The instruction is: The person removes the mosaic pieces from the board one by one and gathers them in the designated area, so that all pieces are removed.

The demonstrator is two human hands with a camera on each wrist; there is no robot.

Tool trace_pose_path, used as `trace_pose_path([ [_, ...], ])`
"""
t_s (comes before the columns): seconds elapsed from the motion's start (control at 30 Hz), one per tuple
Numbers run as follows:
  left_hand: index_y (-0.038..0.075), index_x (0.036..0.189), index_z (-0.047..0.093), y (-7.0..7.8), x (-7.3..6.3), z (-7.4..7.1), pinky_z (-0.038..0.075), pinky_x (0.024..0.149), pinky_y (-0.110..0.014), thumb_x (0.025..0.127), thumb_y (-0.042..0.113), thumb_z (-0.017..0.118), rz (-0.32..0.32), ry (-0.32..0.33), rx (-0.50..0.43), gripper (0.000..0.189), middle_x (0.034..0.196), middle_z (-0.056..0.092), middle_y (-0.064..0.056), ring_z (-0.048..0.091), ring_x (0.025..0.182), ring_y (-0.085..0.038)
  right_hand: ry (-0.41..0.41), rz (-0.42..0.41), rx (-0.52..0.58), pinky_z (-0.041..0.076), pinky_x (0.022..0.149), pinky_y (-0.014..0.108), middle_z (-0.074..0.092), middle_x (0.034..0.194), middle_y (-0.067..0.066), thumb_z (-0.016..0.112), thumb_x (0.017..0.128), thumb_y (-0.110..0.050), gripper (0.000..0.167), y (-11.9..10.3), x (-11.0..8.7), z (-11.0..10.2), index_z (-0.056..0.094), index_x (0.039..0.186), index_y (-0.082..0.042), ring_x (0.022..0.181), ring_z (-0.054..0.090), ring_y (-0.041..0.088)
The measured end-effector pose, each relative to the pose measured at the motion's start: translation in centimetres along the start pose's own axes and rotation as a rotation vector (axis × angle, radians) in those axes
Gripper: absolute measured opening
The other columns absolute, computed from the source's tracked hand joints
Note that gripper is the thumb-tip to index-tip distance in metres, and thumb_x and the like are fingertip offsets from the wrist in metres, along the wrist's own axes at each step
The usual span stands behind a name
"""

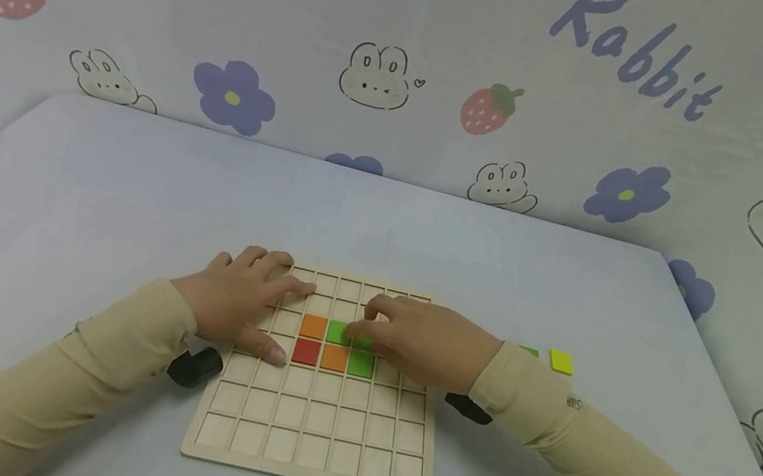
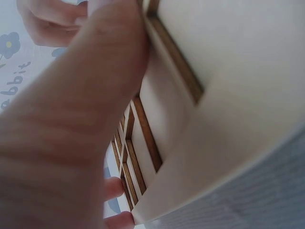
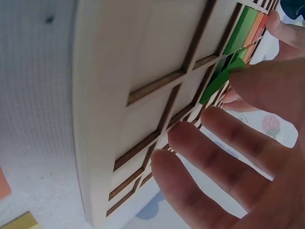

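A wooden grid board (image 1: 305,473) lies on the table, with a red tile (image 1: 306,353), two orange tiles (image 1: 314,327) and green tiles (image 1: 361,364) in its middle cells. My left hand (image 1: 240,295) rests spread along the board's left side, thumb and fingertips on it and no tile held. Over the centre, my right hand (image 1: 428,344) pinches a green tile (image 3: 220,83), which tilts out of its cell beside the other green ones. The remaining right fingers (image 3: 183,138) extend loosely above bare cells. In the head view that hand partly covers the pinched tile.
To the right of the board lie a yellow tile (image 1: 561,362) and a green tile (image 1: 530,351), partly behind the right wrist. An orange tile (image 3: 4,184) shows at the right wrist view's edge. A patterned cloth (image 1: 427,31) hangs behind the table.
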State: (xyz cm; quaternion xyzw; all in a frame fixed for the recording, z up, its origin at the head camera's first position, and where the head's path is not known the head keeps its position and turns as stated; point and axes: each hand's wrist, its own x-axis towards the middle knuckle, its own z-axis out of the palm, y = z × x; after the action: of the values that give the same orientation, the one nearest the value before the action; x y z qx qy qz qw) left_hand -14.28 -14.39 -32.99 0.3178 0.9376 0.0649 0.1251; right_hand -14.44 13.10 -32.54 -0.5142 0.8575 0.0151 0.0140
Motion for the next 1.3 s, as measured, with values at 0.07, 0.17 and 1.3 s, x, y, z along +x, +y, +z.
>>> trace_pose_path([
  [0.07,0.021,0.145,0.038,0.0,0.0,-0.1,0.037,0.089,-0.058,0.076,0.069,0.062,0.0,0.0,0.0,0.087,0.146,0.031,-0.018,0.032,0.13,-0.042,-0.004,0.001,0.01,0.051,0.087,0.029,0.056,0.117,-0.001,0.066,0.091,-0.018,0.034,0.0,-0.1,-0.1,0.06,0.123,-0.027,0.098,0.06,0.012],
  [0.17,0.021,0.145,0.037,0.0,0.0,0.0,0.037,0.089,-0.058,0.076,0.069,0.062,0.001,-0.001,0.004,0.088,0.146,0.03,-0.018,0.032,0.131,-0.042,-0.008,0.011,0.036,0.05,0.09,0.03,0.056,0.119,-0.001,0.065,0.092,-0.018,0.032,-0.1,-0.3,-0.3,0.06,0.122,-0.026,0.102,0.059,0.012],
  [1.3,0.021,0.146,0.036,0.0,0.0,0.0,0.037,0.09,-0.059,0.076,0.068,0.063,-0.002,-0.005,0.009,0.089,0.147,0.029,-0.018,0.031,0.132,-0.043,0.034,0.346,0.087,0.049,0.065,0.021,0.06,0.104,-0.007,0.073,0.085,-0.015,0.032,2.9,-11.0,-1.4,0.057,0.113,-0.014,0.073,0.054,0.0],
])
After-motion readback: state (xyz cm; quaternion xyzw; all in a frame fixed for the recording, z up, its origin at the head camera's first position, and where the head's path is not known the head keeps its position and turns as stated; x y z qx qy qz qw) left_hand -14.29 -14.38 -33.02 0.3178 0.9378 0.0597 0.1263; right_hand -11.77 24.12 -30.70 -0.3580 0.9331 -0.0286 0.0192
